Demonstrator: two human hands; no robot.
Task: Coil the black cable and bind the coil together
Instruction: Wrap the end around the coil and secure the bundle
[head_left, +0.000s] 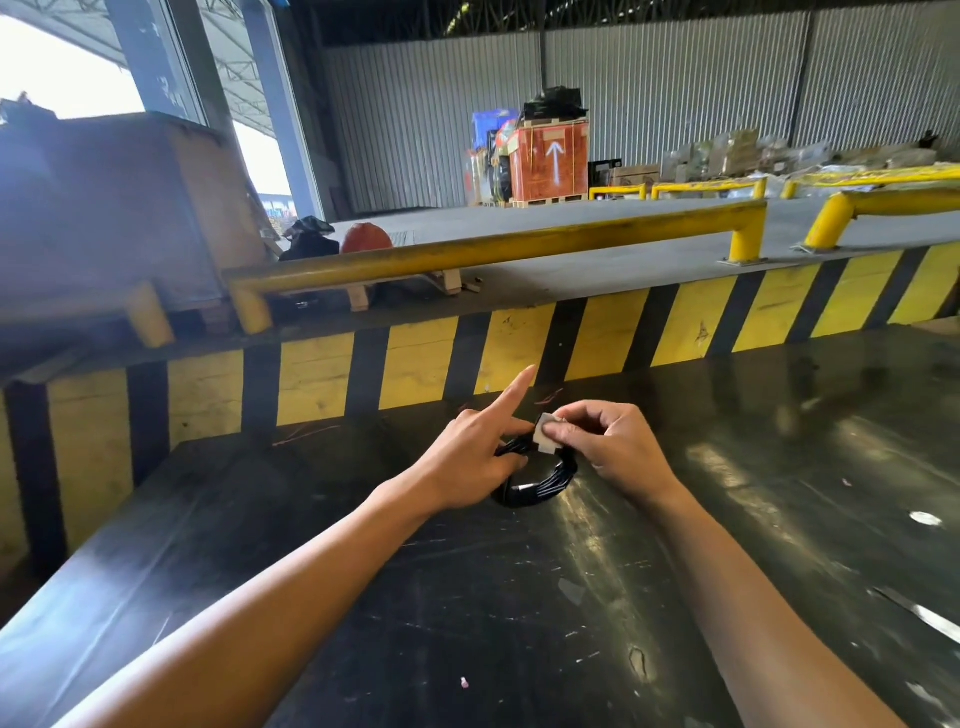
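The black cable (540, 483) lies coiled into a small loop on the dark table (519, 597), between my two hands. My left hand (472, 457) grips the coil's left side with thumb and lower fingers, while its index finger points straight out and up. My right hand (608, 447) is closed at the coil's top, pinching a small white strip (544, 434) against the cable. The upper part of the coil is hidden under both hands.
A yellow-and-black striped wall (519, 353) rises just behind the table. Above it runs a yellow guard rail (493, 249). Far back stand an orange crate (550, 161) and stacked goods. A small pink scrap (464, 682) lies on the near table.
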